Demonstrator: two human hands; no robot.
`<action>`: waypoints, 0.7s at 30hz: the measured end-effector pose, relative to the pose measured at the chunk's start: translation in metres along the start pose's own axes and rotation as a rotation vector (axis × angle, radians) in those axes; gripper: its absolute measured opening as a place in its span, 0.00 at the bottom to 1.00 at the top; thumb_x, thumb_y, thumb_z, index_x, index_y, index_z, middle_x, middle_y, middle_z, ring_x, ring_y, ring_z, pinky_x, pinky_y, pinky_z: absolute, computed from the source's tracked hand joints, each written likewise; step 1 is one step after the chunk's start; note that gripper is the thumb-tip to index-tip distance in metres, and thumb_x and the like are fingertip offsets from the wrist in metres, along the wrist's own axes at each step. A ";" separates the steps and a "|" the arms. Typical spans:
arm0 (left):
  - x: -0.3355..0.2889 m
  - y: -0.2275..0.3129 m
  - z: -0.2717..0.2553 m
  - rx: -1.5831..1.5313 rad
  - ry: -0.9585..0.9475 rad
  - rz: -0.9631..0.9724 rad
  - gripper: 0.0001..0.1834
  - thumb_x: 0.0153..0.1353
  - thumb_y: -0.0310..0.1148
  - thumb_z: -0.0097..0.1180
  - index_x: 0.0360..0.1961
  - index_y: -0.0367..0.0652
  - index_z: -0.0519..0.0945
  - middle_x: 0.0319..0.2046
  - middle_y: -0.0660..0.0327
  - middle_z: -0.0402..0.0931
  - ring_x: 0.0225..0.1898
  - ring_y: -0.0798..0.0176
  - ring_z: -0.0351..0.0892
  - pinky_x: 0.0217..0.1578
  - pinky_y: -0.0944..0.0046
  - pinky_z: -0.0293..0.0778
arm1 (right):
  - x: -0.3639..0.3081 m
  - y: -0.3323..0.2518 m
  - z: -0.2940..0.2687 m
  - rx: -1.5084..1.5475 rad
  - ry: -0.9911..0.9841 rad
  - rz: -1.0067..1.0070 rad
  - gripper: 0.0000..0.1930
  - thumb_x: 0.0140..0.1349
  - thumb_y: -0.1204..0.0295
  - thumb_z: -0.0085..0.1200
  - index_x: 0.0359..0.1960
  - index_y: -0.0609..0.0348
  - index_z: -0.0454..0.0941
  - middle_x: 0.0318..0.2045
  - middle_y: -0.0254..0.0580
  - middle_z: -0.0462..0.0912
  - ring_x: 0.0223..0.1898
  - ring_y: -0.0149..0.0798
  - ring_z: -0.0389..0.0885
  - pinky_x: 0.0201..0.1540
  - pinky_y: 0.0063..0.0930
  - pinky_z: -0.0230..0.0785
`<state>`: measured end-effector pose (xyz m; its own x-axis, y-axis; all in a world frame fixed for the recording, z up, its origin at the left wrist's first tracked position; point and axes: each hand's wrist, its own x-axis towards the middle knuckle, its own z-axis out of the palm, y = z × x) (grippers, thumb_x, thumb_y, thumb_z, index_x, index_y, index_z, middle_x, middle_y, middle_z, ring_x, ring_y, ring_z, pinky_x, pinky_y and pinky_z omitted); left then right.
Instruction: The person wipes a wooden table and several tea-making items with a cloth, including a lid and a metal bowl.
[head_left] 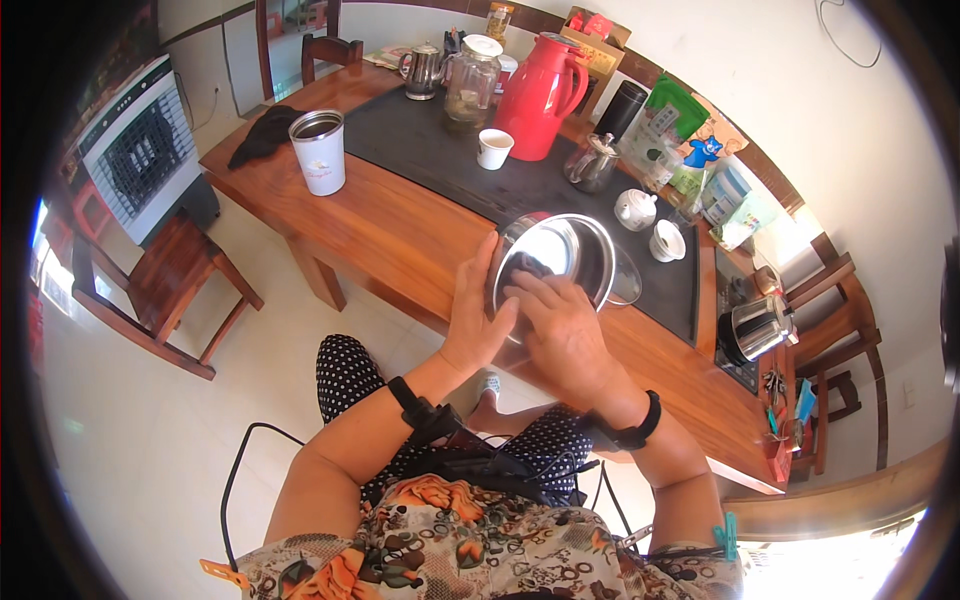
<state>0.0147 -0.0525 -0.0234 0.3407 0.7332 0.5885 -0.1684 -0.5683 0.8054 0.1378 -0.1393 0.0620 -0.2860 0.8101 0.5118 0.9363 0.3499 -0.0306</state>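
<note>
Steel bowl [565, 255] tipped up on its side at the near edge of the wooden worktop [400, 225], shiny inside facing the camera. Left hand [478, 305] flat and spread against the bowl's left rim, holding it steady. Right hand [560, 325] laid over the lower rim, fingers [525, 292] reaching inside onto something dark, too unclear to name. Further in on the worktop's dark mat [420, 135]: red thermos jug [540, 95], glass jar [470, 80], small white cup [493, 148]. White tumbler [320, 150] near the left edge.
</note>
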 end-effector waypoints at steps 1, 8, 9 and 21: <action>-0.001 -0.001 -0.001 0.006 -0.002 -0.001 0.43 0.63 0.42 0.53 0.73 0.37 0.49 0.58 0.48 0.62 0.58 0.52 0.64 0.62 0.55 0.58 | 0.000 0.000 0.002 -0.019 -0.038 0.022 0.20 0.48 0.79 0.53 0.47 0.59 0.79 0.57 0.46 0.77 0.51 0.48 0.76 0.51 0.41 0.71; -0.004 0.000 0.003 -0.020 0.034 0.050 0.44 0.56 0.34 0.57 0.72 0.36 0.52 0.62 0.46 0.63 0.59 0.46 0.63 0.63 0.52 0.58 | 0.005 0.022 0.006 -0.059 0.041 0.248 0.33 0.45 0.82 0.54 0.59 0.65 0.69 0.61 0.59 0.70 0.49 0.58 0.74 0.56 0.45 0.69; -0.003 0.000 0.004 -0.003 0.045 0.077 0.44 0.56 0.34 0.57 0.72 0.36 0.52 0.63 0.46 0.63 0.59 0.46 0.63 0.63 0.52 0.58 | 0.002 0.021 0.003 -0.055 0.041 0.230 0.30 0.47 0.81 0.54 0.57 0.64 0.71 0.61 0.56 0.72 0.48 0.56 0.75 0.54 0.44 0.70; -0.004 -0.004 -0.002 -0.083 0.029 0.023 0.44 0.58 0.39 0.57 0.72 0.34 0.54 0.62 0.46 0.64 0.60 0.47 0.64 0.63 0.53 0.58 | -0.004 0.012 0.005 -0.111 -0.032 0.096 0.28 0.46 0.76 0.57 0.55 0.60 0.74 0.60 0.45 0.75 0.43 0.49 0.77 0.48 0.41 0.72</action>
<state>0.0126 -0.0525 -0.0293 0.3095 0.7315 0.6075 -0.2523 -0.5528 0.7942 0.1493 -0.1357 0.0553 -0.1990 0.8523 0.4838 0.9759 0.2177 0.0178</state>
